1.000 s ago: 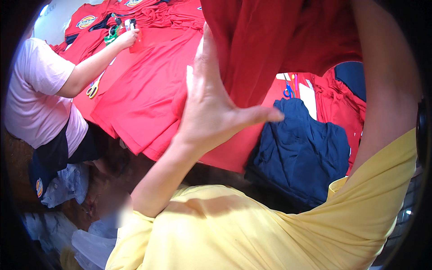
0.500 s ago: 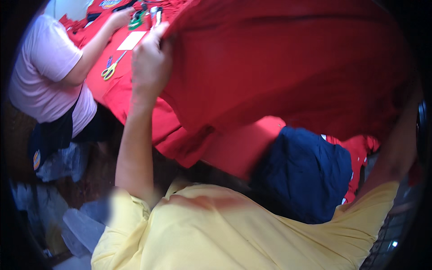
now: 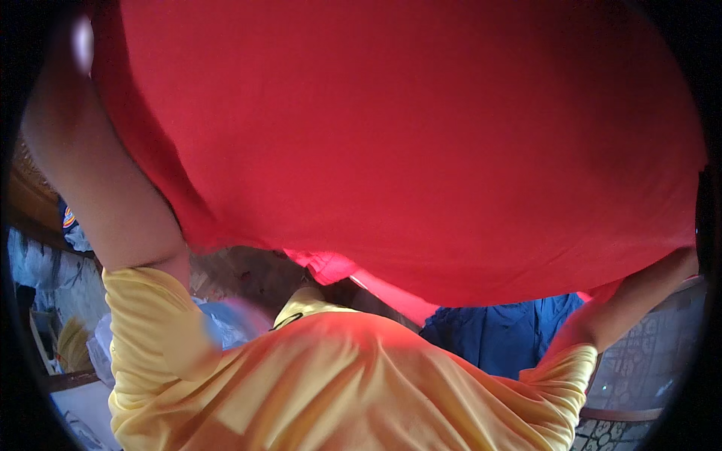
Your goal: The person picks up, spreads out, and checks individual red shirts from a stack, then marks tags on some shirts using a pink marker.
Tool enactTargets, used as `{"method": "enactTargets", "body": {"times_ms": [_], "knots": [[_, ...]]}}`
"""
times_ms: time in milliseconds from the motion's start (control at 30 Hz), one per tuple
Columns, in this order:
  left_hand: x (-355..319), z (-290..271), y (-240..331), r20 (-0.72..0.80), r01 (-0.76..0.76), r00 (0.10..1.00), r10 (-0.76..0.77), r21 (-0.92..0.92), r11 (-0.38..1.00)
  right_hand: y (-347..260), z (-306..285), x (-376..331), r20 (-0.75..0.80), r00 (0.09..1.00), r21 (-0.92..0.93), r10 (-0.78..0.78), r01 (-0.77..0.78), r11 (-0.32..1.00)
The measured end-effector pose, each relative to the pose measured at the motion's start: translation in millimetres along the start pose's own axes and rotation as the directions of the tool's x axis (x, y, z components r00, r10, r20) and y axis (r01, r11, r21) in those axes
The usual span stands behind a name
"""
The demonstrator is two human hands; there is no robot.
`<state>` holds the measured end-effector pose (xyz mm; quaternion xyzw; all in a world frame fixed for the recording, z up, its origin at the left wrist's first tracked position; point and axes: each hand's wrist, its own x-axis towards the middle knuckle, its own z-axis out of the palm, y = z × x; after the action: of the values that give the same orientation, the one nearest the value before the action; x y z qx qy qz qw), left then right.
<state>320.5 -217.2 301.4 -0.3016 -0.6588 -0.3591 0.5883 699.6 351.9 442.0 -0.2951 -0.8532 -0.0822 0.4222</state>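
A large red garment [image 3: 421,143] is spread wide right in front of the camera and fills most of the view. My left arm rises along the left side, and my left hand [image 3: 79,41], blurred at the top left corner, grips the cloth's upper edge. From the lower right my right forearm [image 3: 632,301] reaches up to the cloth's right edge. That hand is hidden behind the red fabric. My yellow shirt [image 3: 338,383] fills the bottom of the picture.
A navy blue garment [image 3: 504,338] lies below the red cloth, next to more red fabric [image 3: 331,267]. Pale bags and bundles [image 3: 45,263] sit low on the left. Patterned flooring [image 3: 639,368] shows at the lower right.
The red garment has been lifted higher and spread out, and now hides the table and the other person. My left arm has swung up to the far left.
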Motion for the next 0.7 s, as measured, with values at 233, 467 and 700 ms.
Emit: {"method": "enactTargets", "body": {"times_ms": [233,467,700], "knots": [[-80,-85,79,0.509,-0.101,0.85,0.136,-0.095,0.99,16,108,-108,-0.623,0.747,0.389,0.233,0.038,0.92],[-41,-65,43,0.659,-0.046,0.732,0.17,-0.2,0.979,-65,215,-67,-0.883,0.348,0.445,0.314,0.408,0.798],[-62,135,-77,0.747,0.414,0.601,-0.283,0.012,0.91,-183,391,83,-0.166,0.986,0.795,0.01,0.128,0.592]]}}
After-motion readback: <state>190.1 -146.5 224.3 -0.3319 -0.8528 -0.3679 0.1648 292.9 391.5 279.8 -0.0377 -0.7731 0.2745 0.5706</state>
